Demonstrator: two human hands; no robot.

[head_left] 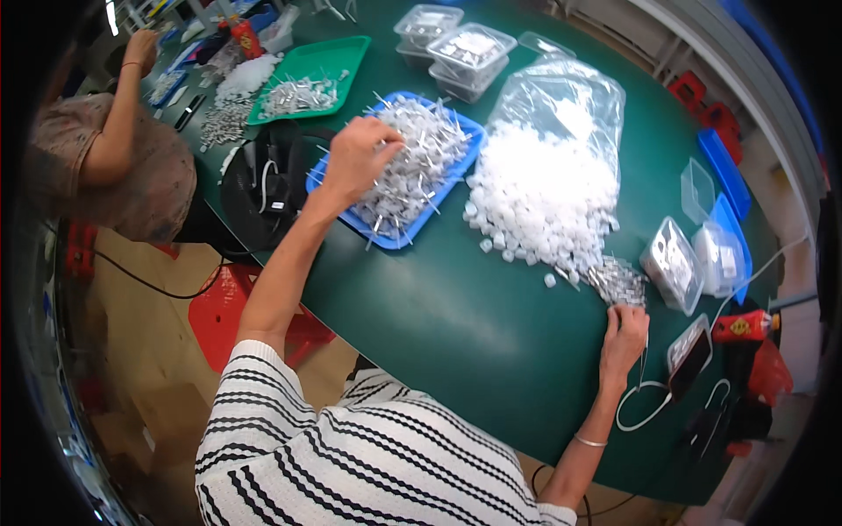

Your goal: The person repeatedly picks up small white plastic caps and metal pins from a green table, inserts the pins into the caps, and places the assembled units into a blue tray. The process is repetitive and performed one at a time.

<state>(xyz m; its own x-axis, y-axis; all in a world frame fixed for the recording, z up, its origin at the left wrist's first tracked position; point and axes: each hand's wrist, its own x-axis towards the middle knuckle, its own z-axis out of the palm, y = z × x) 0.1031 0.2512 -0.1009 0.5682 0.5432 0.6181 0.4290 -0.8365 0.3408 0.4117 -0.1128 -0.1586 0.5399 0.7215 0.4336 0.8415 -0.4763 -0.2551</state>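
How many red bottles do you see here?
2. One red bottle is at upper left, left of the green tray; another red bottle is at far right, beyond the right hand. Others may be hidden.

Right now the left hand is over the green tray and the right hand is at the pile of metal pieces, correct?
Wrong tray colour: the head view shows the left hand over the blue tray. The right hand is at the pile of metal pieces.
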